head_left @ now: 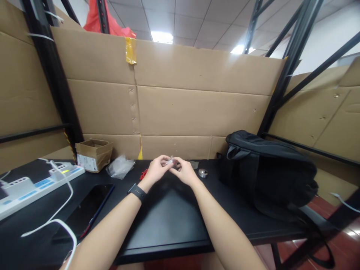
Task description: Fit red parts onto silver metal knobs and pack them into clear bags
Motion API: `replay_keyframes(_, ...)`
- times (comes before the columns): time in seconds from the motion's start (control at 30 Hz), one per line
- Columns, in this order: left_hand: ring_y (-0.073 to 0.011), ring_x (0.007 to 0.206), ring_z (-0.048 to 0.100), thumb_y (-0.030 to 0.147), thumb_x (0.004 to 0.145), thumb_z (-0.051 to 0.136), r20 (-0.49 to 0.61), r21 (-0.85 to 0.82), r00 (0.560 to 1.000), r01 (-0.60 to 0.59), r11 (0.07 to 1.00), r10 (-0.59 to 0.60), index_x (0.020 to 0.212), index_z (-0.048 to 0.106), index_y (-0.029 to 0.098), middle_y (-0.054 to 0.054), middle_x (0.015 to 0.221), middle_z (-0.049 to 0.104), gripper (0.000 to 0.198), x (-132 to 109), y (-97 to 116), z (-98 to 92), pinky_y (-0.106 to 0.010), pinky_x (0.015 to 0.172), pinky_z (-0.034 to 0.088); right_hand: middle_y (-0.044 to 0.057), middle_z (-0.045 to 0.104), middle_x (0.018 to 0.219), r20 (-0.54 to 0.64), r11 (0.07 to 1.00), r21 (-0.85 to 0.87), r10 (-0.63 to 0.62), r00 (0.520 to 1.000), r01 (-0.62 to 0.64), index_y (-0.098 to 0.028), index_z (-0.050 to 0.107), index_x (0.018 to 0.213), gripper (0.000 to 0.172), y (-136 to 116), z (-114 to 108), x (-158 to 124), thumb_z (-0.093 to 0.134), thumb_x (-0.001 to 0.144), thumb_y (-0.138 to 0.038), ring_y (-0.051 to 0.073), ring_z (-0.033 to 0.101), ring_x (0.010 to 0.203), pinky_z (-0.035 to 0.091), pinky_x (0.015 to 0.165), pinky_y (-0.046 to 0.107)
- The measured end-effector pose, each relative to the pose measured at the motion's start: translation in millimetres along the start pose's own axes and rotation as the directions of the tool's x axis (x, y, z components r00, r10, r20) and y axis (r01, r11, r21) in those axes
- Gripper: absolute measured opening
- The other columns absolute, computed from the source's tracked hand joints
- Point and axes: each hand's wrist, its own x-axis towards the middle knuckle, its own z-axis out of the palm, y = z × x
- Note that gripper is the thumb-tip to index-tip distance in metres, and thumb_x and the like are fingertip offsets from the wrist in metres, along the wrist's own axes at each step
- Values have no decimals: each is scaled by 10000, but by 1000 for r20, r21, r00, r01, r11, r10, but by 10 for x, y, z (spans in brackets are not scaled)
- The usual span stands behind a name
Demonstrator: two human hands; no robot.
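Over the back part of the black table, my left hand and my right hand meet with fingertips together. Between them is a small clear plastic bag with something dark reddish inside; its contents are too small to make out. Both hands are closed on it. A pile of small red pieces lies beside my left wrist, partly hidden by it. To the right of my right hand sits a round silvery metal piece. Behind that hand a flat clear bag partly shows.
A black backpack takes up the table's right side. At left are an open cardboard box, crumpled clear bags, a dark phone and a white power strip with loose cables. Cardboard panels wall off the back.
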Motion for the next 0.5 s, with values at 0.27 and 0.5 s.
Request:
replay_keyframes(0.27,-234,849,719,452,769,711,-69,61,995,76,995,-72,962,687,176,-92,925,765,338,34,-139,-39,-318,778,542,46,674,1058,-1,1000,15,25,1000,-25,-234,566,1240,453,63,-67,-7,592,793,-168,98,647,598,523,627,234)
replay_keyframes(0.5,-220,829,711,474,769,712,-150,-39,981,121,992,-126,1036,697,151,-99,908,761,419,-11,-68,-9,-318,775,547,12,655,904,-311,990,18,138,940,-139,-224,603,1114,383,82,-130,30,495,755,-144,138,632,672,514,670,258)
